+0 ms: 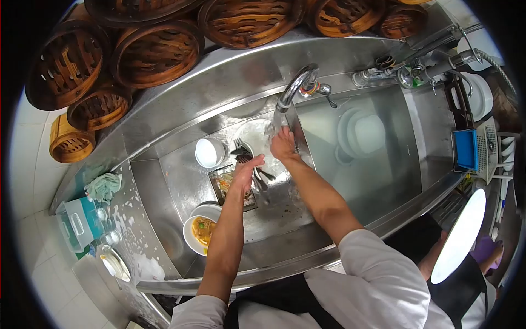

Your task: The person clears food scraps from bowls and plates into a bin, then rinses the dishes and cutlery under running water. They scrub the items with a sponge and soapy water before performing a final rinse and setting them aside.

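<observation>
My left hand (246, 171) is closed around a bundle of cutlery (264, 176), with fork tines and dark spoon-like ends sticking out past the fingers. Water runs from the curved tap (295, 88) over my right hand (282, 143), whose fingers are curled; what they hold, if anything, is hidden. Behind both hands a round white plate (253, 133) lies wet in the left basin. A white bowl (209, 152) is left of the cutlery. Below my left hand, a square drain tray (223, 186) holds food scraps. A bowl of orange food leftovers (201, 231) sits beside my left forearm.
The right basin (405, 159) is full of water with white plates (366, 134) under the surface. Bamboo steamers (159, 53) line the back ledge. A green cloth (104, 187) and plastic container (76, 225) are at left. Beside me another person holds a white oval plate (459, 236).
</observation>
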`<move>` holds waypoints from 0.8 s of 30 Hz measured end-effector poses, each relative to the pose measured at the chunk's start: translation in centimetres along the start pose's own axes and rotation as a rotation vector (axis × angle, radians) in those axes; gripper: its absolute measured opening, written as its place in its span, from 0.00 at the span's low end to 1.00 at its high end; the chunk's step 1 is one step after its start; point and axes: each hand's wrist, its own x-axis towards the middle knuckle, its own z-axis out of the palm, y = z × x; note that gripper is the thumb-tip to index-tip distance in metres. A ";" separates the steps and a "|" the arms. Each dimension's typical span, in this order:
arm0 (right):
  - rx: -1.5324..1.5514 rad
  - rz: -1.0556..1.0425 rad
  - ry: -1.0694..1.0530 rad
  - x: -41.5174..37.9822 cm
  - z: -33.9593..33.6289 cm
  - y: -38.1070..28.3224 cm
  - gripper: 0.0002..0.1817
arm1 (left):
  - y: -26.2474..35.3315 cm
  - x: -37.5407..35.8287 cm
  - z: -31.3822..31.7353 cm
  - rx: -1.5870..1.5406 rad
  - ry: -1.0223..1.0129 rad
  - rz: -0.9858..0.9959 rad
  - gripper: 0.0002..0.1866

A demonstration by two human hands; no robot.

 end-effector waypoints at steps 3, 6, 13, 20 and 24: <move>-0.109 -0.060 -0.030 -1.3 1.3 0.9 0.13 | 0.1 -0.2 0.0 0.350 0.278 0.293 0.19; -0.087 -0.044 -0.185 -2.7 0.0 0.6 0.14 | 1.2 0.3 0.5 0.734 0.394 0.454 0.24; 0.524 0.194 -0.969 -2.0 -6.2 -0.4 0.24 | -0.4 7.7 -2.2 1.084 0.018 0.480 0.27; 1.361 0.679 -0.796 -0.1 -7.4 -1.0 0.18 | 2.2 5.2 1.0 0.705 -0.137 0.315 0.17; 1.183 0.614 -0.591 0.6 -8.0 -2.5 0.16 | 2.2 5.5 1.1 0.574 0.143 0.095 0.32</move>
